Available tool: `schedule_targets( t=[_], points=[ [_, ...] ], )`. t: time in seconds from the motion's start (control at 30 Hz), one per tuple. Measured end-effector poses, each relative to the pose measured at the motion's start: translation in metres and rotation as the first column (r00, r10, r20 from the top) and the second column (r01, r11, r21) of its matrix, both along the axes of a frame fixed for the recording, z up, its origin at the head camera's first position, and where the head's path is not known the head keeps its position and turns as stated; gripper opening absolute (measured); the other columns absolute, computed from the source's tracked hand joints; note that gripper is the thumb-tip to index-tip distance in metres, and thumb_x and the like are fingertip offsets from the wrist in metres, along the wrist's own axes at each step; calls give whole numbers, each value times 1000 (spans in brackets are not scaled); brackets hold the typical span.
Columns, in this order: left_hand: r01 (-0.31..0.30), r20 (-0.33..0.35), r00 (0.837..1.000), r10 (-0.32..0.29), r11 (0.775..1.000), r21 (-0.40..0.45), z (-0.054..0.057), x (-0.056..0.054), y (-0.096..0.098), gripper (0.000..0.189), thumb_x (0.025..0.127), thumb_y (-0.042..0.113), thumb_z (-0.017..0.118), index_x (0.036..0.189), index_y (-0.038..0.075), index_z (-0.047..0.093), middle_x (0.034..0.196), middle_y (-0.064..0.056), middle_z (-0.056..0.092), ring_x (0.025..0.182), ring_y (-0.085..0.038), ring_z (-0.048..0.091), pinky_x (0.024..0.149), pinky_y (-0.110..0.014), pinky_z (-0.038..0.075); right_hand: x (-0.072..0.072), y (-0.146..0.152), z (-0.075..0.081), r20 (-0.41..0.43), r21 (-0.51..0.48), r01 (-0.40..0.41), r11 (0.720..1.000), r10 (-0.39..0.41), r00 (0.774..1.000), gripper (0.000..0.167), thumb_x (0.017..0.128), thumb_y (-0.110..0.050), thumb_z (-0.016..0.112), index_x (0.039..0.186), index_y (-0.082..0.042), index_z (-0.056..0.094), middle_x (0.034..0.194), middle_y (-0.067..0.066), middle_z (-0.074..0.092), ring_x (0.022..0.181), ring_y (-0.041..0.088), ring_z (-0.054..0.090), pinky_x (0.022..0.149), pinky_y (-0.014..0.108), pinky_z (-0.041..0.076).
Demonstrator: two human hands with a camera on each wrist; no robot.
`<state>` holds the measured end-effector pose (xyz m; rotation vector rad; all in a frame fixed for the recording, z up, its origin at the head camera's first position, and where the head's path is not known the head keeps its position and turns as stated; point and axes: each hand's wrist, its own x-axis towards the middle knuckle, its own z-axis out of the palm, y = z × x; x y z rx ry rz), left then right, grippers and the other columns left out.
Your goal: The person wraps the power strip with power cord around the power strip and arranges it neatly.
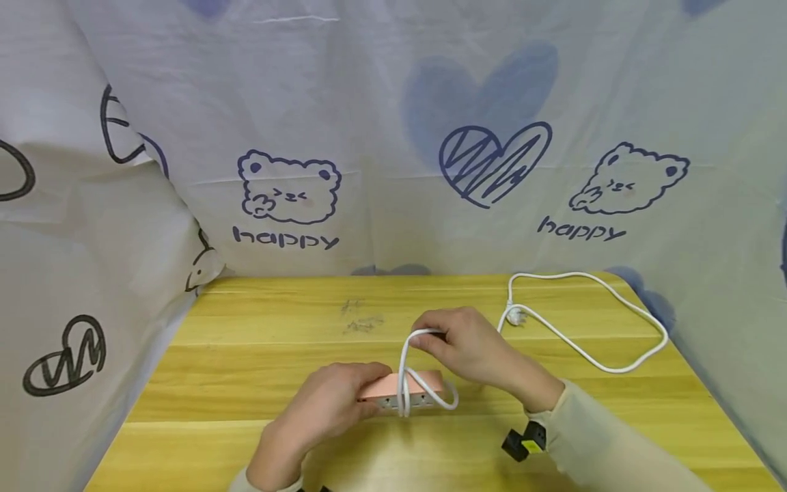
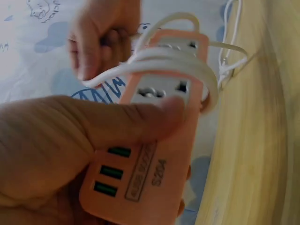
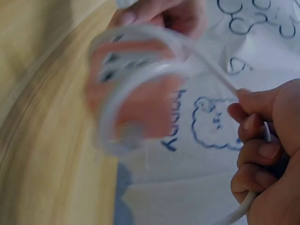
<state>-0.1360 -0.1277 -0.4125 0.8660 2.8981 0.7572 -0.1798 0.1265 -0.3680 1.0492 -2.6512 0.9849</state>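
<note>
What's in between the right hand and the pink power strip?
Just a stretch of white cord. The right wrist view shows it running from the right hand to the loops around the pink power strip.

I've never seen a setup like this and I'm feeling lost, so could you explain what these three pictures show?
There's no machine handling things here, just a person's bare hands. The head picture comes from a camera worn on the head, looking forward and down. The other two come from cameras on each wrist. The left hand holds a pink power strip. The right hand grips its white cord, which loops around the strip. More cord lies on the wooden table, along with the plug. Behind hangs a pale cloth with drawings.
</note>
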Motion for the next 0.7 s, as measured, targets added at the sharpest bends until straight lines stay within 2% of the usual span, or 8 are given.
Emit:
schedule_targets(
  t=[0.1, 0.2, 0.37, 0.47, 0.57, 0.63, 0.67, 0.7],
  points=[
    [39, 41, 998, -42, 996, 77, 2, 0, -3, 39, 91, 25, 84, 129, 30, 73, 105, 15, 74, 84, -4, 62, 75, -29, 53, -9, 2, -8, 137, -53, 64, 997, -56, 989, 8, 101, -25, 73, 98, -19, 78, 80, -12, 69, 67, 4, 54, 65, 26, 51],
    [51, 99, 993, -69, 983, 175, 4, 0, -7, 42, 92, 25, 82, 132, 32, 72, 108, 16, 73, 85, -4, 61, 79, -28, 53, -17, 2, -15, 250, -124, 96, 988, -62, 966, 10, 101, -26, 73, 97, -19, 79, 83, -9, 70, 69, 9, 54, 65, 27, 50],
    [62, 195, 973, -121, 956, 287, 5, -2, -11, 46, 94, 30, 80, 139, 32, 68, 111, 14, 73, 88, -6, 63, 82, -28, 54, -21, 0, -27, 350, -194, 99, 976, -26, 936, 14, 102, -27, 72, 99, -16, 81, 88, -4, 74, 71, 12, 55, 66, 27, 50],
    [55, 261, 952, -158, 930, 363, 6, -3, -12, 48, 96, 35, 78, 142, 34, 65, 110, 12, 72, 88, -10, 64, 80, -28, 55, -19, -3, -35, 395, -232, 113, 966, -13, 919, 19, 104, -28, 70, 101, -13, 81, 90, 0, 75, 73, 11, 57, 68, 27, 50],
    [38, 303, 934, -187, 900, 435, 7, -3, -13, 47, 97, 39, 77, 142, 37, 63, 107, 11, 71, 86, -13, 64, 77, -30, 56, -13, -7, -41, 445, -315, 116, 942, 38, 895, 23, 106, -24, 66, 103, -5, 79, 91, 7, 75, 74, 12, 61, 67, 27, 52],
    [21, 319, 927, -196, 879, 477, 8, -3, -12, 46, 98, 38, 76, 142, 39, 62, 107, 9, 71, 86, -15, 64, 75, -31, 56, -10, -10, -45, 469, -367, 120, 922, 72, 880, 22, 106, -18, 65, 103, 0, 78, 92, 6, 76, 78, 10, 63, 69, 25, 53],
    [13, 324, 925, -198, 869, 494, 9, -3, -12, 46, 98, 37, 76, 142, 38, 62, 107, 8, 71, 87, -16, 64, 75, -31, 56, -8, -12, -47, 500, -398, 135, 908, 91, 862, 20, 104, -15, 65, 103, 2, 77, 92, 4, 76, 79, 9, 64, 69, 24, 54],
    [2, 330, 923, -197, 861, 509, 9, -3, -12, 46, 98, 37, 76, 141, 38, 62, 109, 7, 71, 87, -17, 64, 75, -32, 56, -7, -15, -49, 540, -432, 156, 888, 116, 834, 17, 102, -11, 65, 102, 2, 76, 91, 1, 75, 80, 8, 65, 71, 23, 54]
  ],
)
